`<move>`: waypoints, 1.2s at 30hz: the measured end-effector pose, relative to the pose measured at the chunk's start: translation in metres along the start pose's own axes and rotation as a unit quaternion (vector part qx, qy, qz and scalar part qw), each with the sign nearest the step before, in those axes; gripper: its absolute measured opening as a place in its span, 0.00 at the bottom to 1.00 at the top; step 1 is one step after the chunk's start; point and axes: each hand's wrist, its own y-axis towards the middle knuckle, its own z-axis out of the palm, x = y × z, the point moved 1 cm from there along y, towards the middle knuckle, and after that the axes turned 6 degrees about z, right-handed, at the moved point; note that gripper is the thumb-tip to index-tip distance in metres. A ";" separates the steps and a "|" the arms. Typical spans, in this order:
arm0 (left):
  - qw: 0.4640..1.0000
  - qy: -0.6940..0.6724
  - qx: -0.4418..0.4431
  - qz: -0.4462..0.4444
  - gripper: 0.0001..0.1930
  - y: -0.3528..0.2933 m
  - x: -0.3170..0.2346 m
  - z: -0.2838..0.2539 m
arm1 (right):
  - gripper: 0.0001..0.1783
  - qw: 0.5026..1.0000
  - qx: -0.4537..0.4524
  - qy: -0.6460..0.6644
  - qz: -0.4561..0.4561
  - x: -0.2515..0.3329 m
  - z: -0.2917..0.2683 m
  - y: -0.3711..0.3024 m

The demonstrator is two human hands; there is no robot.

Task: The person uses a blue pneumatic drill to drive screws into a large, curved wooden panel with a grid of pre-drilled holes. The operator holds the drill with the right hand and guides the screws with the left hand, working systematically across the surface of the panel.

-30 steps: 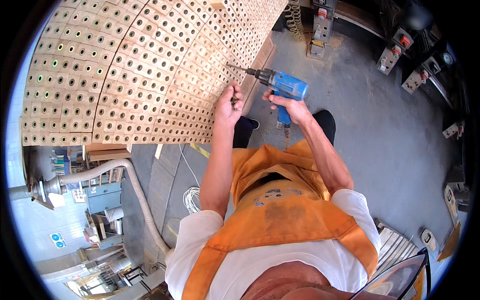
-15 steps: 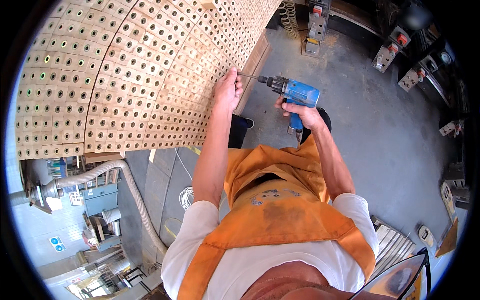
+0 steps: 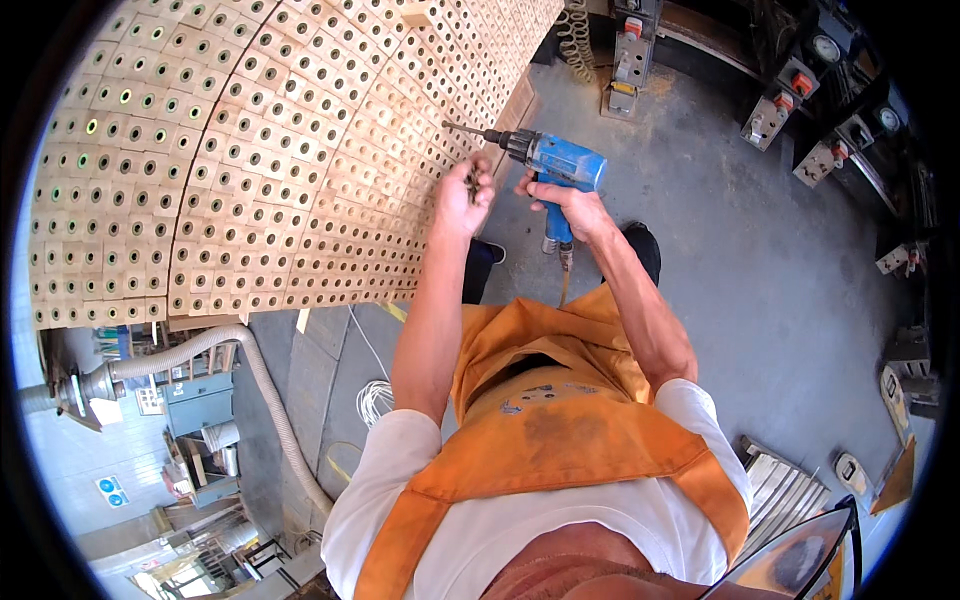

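My right hand (image 3: 570, 202) is wrapped round the handle of a blue pistol-grip air drill (image 3: 568, 160), with a hose fitting at the handle's bottom. Its long thin bit (image 3: 463, 128) points left, with the tip at or close to the face of a big wooden panel (image 3: 345, 185). Below the bit, my left hand (image 3: 464, 198) has its fingers curled round several small dark metal pieces (image 3: 474, 184), probably inserts. Rows of holes cover the panel. Many have dark metal rings in them, while a band in the middle shows bare wood holes.
A small wooden block (image 3: 416, 14) sticks out at the panel's top. On the floor lie a coiled white cable (image 3: 375, 402) and a ribbed grey hose (image 3: 270, 390). Metal machine units with red switches (image 3: 770, 112) line the right. A yellow coiled air hose (image 3: 577, 45) hangs at the back.
The drill has moved left and slightly up, bringing its bit over the panel. My left hand has dropped away from the bit tip and turned, so the small metal pieces now show.
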 end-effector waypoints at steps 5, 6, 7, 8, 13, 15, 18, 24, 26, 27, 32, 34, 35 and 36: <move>0.998 0.054 0.001 -0.017 0.09 -0.029 0.022 -0.021 | 0.15 1.000 -0.003 -0.019 -0.013 -0.005 -0.001 0.004; 0.997 0.063 -0.008 -0.035 0.11 -0.033 0.022 -0.022 | 0.15 1.000 -0.005 -0.022 -0.013 -0.005 -0.002 0.004; 0.997 0.072 -0.016 -0.038 0.10 -0.039 0.024 -0.023 | 0.15 1.000 -0.004 -0.018 -0.013 -0.006 -0.002 0.004; 0.996 0.082 -0.025 -0.041 0.10 -0.045 0.027 -0.024 | 0.14 1.000 -0.005 -0.013 -0.012 -0.007 -0.002 0.004; 0.993 0.120 0.008 -0.015 0.12 -0.054 0.017 -0.019 | 0.15 1.000 0.008 0.019 -0.005 -0.001 0.001 -0.001; 0.995 0.096 0.010 0.002 0.11 -0.052 0.011 -0.016 | 0.16 0.999 0.020 0.025 -0.011 0.000 0.002 -0.003; 0.997 0.063 0.007 0.041 0.09 -0.046 -0.008 -0.009 | 0.17 1.000 0.012 -0.009 -0.008 0.001 0.001 -0.018; 0.995 0.045 0.010 0.083 0.11 -0.030 -0.033 0.008 | 0.16 0.997 0.066 -0.021 0.023 0.006 -0.019 -0.049; 0.991 0.112 0.013 0.075 0.11 -0.032 -0.033 0.018 | 0.16 0.997 0.067 0.000 0.027 0.005 -0.028 -0.052; 0.986 0.146 0.014 0.074 0.11 -0.032 -0.033 0.020 | 0.16 0.998 0.063 -0.001 0.026 0.005 -0.030 -0.051; 0.982 0.170 -0.035 0.079 0.11 -0.021 -0.026 0.037 | 0.17 0.998 0.020 -0.062 -0.009 0.001 -0.028 -0.052; 0.984 0.153 -0.035 0.088 0.12 -0.011 -0.028 0.041 | 0.16 0.999 0.012 -0.045 -0.021 0.001 -0.017 -0.047; 0.986 0.127 -0.033 0.101 0.12 -0.006 -0.030 0.042 | 0.16 0.999 0.008 -0.036 -0.027 0.001 -0.011 -0.044; 0.988 0.102 -0.028 0.114 0.12 0.000 -0.033 0.044 | 0.15 0.999 0.008 -0.025 -0.033 0.005 -0.004 -0.040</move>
